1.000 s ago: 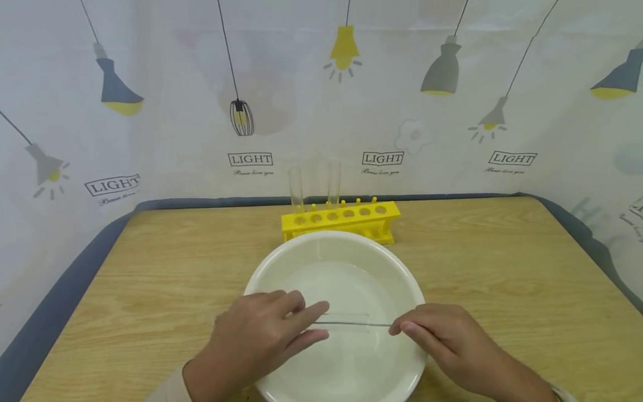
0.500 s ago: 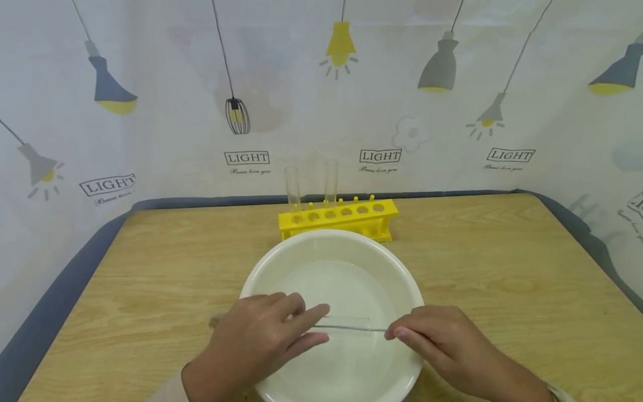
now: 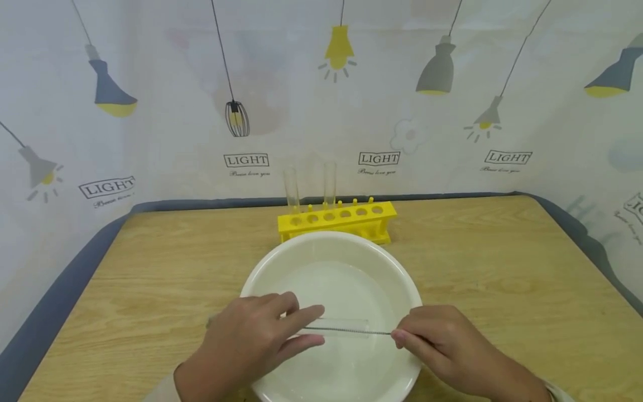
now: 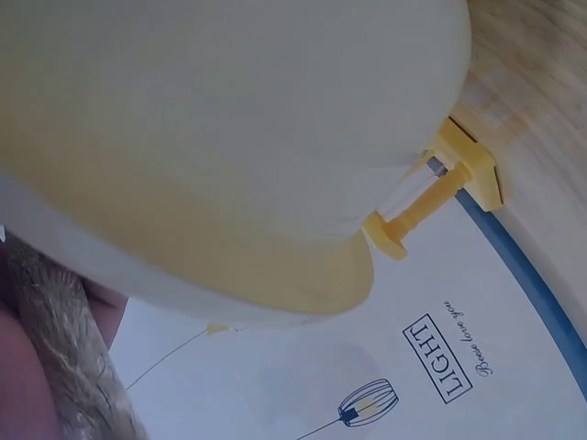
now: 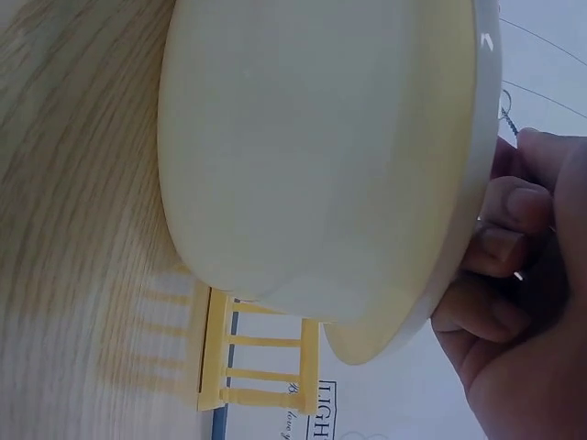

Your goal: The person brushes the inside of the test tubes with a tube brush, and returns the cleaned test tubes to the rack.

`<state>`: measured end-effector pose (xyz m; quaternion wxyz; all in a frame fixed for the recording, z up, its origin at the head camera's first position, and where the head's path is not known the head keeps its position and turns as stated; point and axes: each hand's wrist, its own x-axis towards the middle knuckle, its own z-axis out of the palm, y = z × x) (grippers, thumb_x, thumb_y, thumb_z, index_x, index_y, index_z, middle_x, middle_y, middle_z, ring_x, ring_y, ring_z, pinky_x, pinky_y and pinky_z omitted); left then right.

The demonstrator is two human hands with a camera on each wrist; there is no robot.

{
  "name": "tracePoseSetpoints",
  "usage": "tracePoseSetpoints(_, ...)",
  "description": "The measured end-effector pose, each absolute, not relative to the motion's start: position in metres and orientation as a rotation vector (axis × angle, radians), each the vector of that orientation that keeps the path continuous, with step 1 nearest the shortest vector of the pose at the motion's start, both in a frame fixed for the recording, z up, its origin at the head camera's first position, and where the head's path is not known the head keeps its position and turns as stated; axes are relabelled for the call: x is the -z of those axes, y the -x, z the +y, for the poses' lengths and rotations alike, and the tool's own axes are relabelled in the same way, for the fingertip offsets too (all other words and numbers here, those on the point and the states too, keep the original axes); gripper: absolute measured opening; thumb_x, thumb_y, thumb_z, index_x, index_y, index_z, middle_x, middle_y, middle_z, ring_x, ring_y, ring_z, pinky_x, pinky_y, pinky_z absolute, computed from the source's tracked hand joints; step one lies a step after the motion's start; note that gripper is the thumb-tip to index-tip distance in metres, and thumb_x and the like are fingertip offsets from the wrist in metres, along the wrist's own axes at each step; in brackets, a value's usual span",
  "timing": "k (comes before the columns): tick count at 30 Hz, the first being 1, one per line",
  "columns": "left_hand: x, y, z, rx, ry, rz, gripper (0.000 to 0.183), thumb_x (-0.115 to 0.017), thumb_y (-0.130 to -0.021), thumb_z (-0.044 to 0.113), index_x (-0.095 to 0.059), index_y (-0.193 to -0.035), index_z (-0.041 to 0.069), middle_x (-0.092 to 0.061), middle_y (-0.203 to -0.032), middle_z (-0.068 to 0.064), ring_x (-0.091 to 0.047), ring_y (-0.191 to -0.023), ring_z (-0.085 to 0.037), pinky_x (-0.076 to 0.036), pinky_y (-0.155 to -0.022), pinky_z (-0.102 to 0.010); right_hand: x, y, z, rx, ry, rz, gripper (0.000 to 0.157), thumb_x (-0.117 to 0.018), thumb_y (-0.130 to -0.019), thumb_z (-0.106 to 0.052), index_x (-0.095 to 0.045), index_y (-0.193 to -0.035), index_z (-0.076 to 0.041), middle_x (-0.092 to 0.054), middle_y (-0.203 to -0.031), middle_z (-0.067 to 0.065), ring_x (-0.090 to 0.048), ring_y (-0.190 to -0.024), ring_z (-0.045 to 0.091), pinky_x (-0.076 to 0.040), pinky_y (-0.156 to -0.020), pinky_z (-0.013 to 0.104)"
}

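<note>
A clear tube (image 3: 354,323) lies on its side in the air over a big pale bowl (image 3: 331,248). A thin grey wire (image 3: 380,333) goes into its open end. Near the left palm there is a fuzzy part (image 4: 69,339), so the wire looks like the stem of a brush. I cannot tell just where the fuzz stops.

The left hand (image 3: 246,335) holds the tube. Its thumb and pointer finger stick out, one on each side of it, and the other fingers are bent and partly hidden. The right hand (image 3: 444,338) pinches the wire between thumb and pointer finger, with the other fingers curled in.

Half a second ago, the right hand was closer to the tube's open end. Now the two hands are a little farther apart, and more wire shows. I think this means the brush has slid out a bit but is still inside the tube, so the work is only partway done.

The bowl seems to have some water (image 3: 321,282) in it. Just behind it is a yellow rack (image 3: 336,224) with two more tubes (image 3: 329,184) standing up. Everything sits on a wooden table (image 3: 502,268).
</note>
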<state>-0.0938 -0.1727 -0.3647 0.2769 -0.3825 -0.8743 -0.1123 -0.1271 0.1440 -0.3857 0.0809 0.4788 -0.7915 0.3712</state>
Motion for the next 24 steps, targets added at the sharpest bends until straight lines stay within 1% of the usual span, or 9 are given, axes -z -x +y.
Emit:
tracePoseSetpoints(5,0.3667,0.0963,-0.1749,0.267,1.021,-2.319,0.035,-0.055,-0.099,0.053,-0.076,-0.110,0.027,-0.059,-0.073,0.009,-0.043,-0.053,-0.002,-0.034,-0.045,-0.013,0.3868,0.1284,0.1451,-1.096,-1.455,-2.341,0.024,-0.071,-0.088,0.003,-0.068,-0.088,-0.021,-0.061,-0.076,-0.015,-0.049,-0.069,-0.006,-0.042,-0.064,0.005)
tracePoseSetpoints(10,0.3678,0.0981,-0.1763,0.281,1.036,-2.281,0.033,-0.056,-0.099,0.053,-0.075,-0.110,0.028,-0.058,-0.072,0.009,-0.042,-0.052,-0.001,-0.031,-0.045,-0.011,0.3874,0.1309,0.1465,-1.075,-1.487,-2.339,0.020,-0.070,-0.090,0.000,-0.069,-0.087,-0.020,-0.062,-0.076,-0.015,-0.050,-0.069,-0.006,-0.043,-0.066,0.006)
tracePoseSetpoints(13,0.3678,0.0989,-0.1771,0.290,1.046,-2.281,0.033,-0.056,-0.098,0.053,-0.075,-0.109,0.029,-0.058,-0.072,0.010,-0.042,-0.052,0.000,-0.031,-0.045,-0.011,0.3875,0.1325,0.1472,-1.070,-1.506,-2.346,0.019,-0.070,-0.091,-0.002,-0.068,-0.085,-0.021,-0.061,-0.076,-0.015,-0.049,-0.069,-0.007,-0.043,-0.065,0.006)
tracePoseSetpoints(18,0.3661,0.1002,-0.1792,0.311,1.057,-2.279,0.033,-0.055,-0.099,0.052,-0.075,-0.109,0.028,-0.057,-0.071,0.011,-0.042,-0.052,0.001,-0.031,-0.045,-0.011,0.3870,0.1349,0.1485,-1.050,-1.535,-2.329,0.021,-0.070,-0.090,-0.002,-0.065,-0.082,-0.020,-0.058,-0.073,-0.014,-0.048,-0.068,-0.006,-0.042,-0.065,0.005)
tracePoseSetpoints(24,0.3644,0.1012,-0.1816,0.324,1.062,-2.278,0.034,-0.054,-0.100,0.051,-0.075,-0.110,0.027,-0.057,-0.072,0.011,-0.042,-0.052,0.001,-0.029,-0.044,-0.010,0.3855,0.1355,0.1498,-1.092,-1.522,-2.359,0.024,-0.070,-0.089,0.001,-0.065,-0.083,-0.022,-0.058,-0.074,-0.015,-0.048,-0.068,-0.007,-0.042,-0.064,0.006)
